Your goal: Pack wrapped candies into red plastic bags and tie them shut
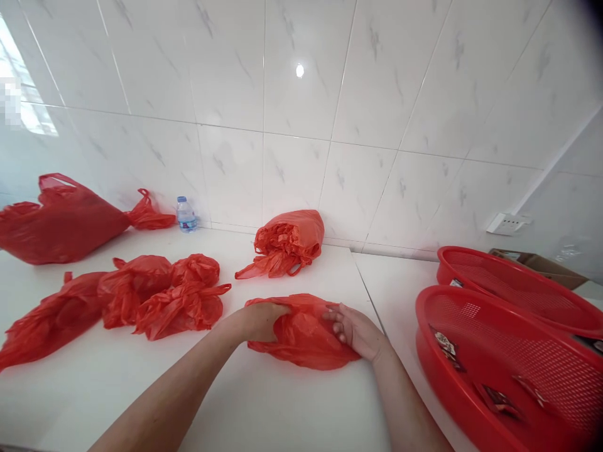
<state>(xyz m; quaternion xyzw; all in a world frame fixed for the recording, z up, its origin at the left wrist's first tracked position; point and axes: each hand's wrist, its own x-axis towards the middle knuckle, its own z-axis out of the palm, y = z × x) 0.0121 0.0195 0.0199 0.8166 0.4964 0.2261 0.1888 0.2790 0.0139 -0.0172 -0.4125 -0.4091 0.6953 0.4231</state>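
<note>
A crumpled red plastic bag [301, 358] lies on the white table in front of me, its mouth spread apart. My left hand [264, 321] grips the bag at its left side, thumb toward the middle and the other fingers partly hidden by the plastic. On the right side, my right hand [358, 331] has its fingers curled against the bag's edge, palm turned inward. Thin red plastic fills the space between the two hands. Whatever is inside the bag cannot be made out.
Behind it sits a bundle of red bags [301, 232]. Tied red bags [183, 307] lie left, with a large full bag [70, 220] and a water bottle [186, 215] beyond. Right, a red basket [431, 351] holds several small packets; another basket [471, 257] and a cardboard box [541, 267] stand behind.
</note>
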